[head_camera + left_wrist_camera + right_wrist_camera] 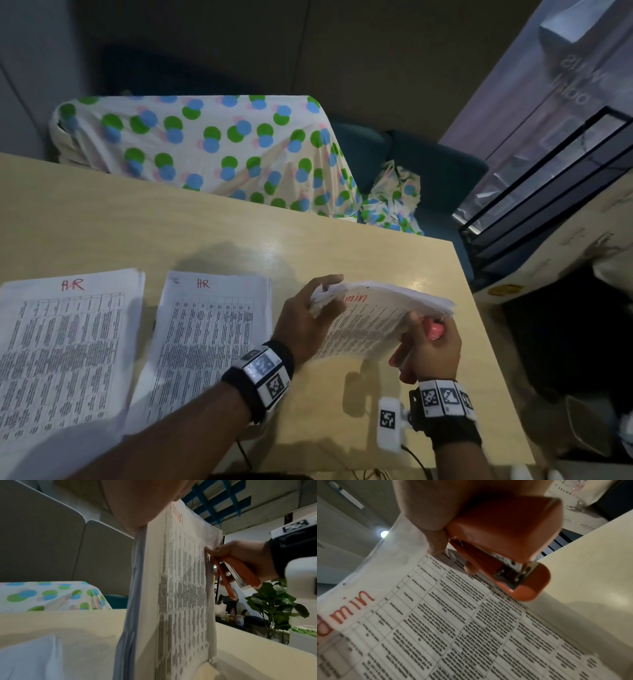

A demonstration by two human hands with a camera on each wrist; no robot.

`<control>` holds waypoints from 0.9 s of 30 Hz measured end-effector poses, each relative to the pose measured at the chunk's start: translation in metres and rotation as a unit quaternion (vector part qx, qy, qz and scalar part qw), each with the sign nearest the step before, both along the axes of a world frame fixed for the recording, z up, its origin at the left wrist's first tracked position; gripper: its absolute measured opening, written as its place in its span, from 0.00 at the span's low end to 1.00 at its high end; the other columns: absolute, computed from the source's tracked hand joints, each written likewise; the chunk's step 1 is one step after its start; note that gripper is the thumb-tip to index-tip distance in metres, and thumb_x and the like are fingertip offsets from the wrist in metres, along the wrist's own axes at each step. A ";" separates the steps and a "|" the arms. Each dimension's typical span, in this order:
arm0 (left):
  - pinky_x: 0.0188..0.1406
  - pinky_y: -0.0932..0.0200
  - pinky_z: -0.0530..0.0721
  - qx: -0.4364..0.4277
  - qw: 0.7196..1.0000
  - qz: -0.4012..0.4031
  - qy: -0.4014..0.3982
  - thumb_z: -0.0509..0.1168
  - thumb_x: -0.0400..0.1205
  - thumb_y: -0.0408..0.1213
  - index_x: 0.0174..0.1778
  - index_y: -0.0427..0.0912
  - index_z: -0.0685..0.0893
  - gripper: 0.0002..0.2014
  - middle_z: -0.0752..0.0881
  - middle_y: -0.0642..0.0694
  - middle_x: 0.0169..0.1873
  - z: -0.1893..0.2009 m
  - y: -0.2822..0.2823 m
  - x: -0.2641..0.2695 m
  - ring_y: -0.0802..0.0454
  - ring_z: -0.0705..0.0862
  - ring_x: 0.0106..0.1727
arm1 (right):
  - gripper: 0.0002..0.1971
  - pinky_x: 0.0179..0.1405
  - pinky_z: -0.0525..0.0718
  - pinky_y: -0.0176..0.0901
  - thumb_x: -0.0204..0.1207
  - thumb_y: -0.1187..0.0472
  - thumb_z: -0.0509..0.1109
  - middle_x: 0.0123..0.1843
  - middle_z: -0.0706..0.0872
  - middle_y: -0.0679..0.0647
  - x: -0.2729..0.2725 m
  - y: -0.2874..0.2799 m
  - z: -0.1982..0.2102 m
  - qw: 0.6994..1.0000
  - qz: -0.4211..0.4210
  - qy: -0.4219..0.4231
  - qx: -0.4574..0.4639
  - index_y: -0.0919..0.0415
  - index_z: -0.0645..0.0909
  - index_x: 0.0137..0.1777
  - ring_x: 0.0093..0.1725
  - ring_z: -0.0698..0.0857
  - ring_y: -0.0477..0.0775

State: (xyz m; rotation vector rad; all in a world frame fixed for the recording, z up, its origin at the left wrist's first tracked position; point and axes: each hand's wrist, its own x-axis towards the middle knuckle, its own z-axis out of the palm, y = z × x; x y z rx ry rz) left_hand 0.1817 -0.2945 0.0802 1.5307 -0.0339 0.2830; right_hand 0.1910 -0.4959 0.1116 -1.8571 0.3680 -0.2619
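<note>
A stack of printed sheets headed "Admin" in red is lifted at its far end off the wooden table, near end down. My left hand grips its left edge, fingers curled over the top corner. My right hand holds an orange stapler in its palm while its fingertips pinch the stack's right edge. The stapler's mouth stands slightly apart, beside the paper, not over it.
Two more stacks headed "HR" lie flat, one at the far left, one beside my left forearm. A dotted cloth covers something behind the table. A black-framed rack and a box stand at the right edge.
</note>
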 end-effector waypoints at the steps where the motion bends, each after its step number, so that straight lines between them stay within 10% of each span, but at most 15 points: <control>1: 0.40 0.65 0.87 0.009 1.000 -0.001 0.006 0.66 0.76 0.52 0.55 0.61 0.81 0.12 0.88 0.61 0.44 -0.003 0.001 -0.002 0.64 0.88 0.45 | 0.09 0.12 0.75 0.59 0.81 0.65 0.70 0.32 0.80 0.82 0.000 0.001 0.001 1.000 0.000 -0.002 0.001 0.71 0.74 0.48 0.15 0.77 0.71; 8: 0.39 0.76 0.81 0.083 0.996 -0.006 0.024 0.62 0.82 0.38 0.60 0.42 0.83 0.12 0.88 0.53 0.45 -0.018 0.003 -0.008 0.76 0.83 0.43 | 0.09 0.09 0.72 0.45 0.81 0.64 0.70 0.35 0.83 0.79 0.004 0.000 0.002 1.000 -0.001 0.005 0.000 0.71 0.75 0.49 0.11 0.77 0.62; 14: 0.33 0.81 0.79 0.087 0.996 -0.018 0.031 0.61 0.83 0.38 0.60 0.37 0.83 0.13 0.86 0.53 0.43 -0.014 0.004 -0.002 0.81 0.82 0.37 | 0.17 0.14 0.78 0.62 0.77 0.65 0.74 0.40 0.84 0.75 0.001 0.001 0.005 1.000 -0.029 -0.007 -0.009 0.55 0.71 0.60 0.19 0.78 0.82; 20: 0.38 0.76 0.83 0.072 0.996 -0.012 0.053 0.60 0.82 0.43 0.59 0.40 0.84 0.15 0.87 0.53 0.43 -0.017 0.003 0.003 0.77 0.84 0.39 | 0.15 0.12 0.80 0.45 0.77 0.70 0.71 0.31 0.85 0.66 -0.012 0.001 0.018 0.984 -0.144 -0.079 0.074 0.52 0.73 0.55 0.13 0.82 0.61; 24: 0.37 0.75 0.82 0.060 0.996 -0.020 0.055 0.59 0.79 0.49 0.51 0.50 0.85 0.13 0.87 0.60 0.38 -0.012 0.003 0.002 0.77 0.84 0.37 | 0.17 0.12 0.80 0.50 0.79 0.77 0.66 0.26 0.86 0.58 -0.026 0.031 0.037 0.973 -0.041 -0.196 0.118 0.52 0.75 0.41 0.16 0.83 0.69; 27: 0.25 0.82 0.71 0.067 0.997 -0.003 0.025 0.58 0.80 0.44 0.48 0.38 0.86 0.16 0.81 0.66 0.20 -0.009 0.002 0.001 0.75 0.80 0.25 | 0.14 0.25 0.88 0.45 0.75 0.80 0.65 0.33 0.86 0.50 -0.023 0.065 0.057 0.935 0.044 -0.316 0.152 0.59 0.72 0.42 0.26 0.87 0.54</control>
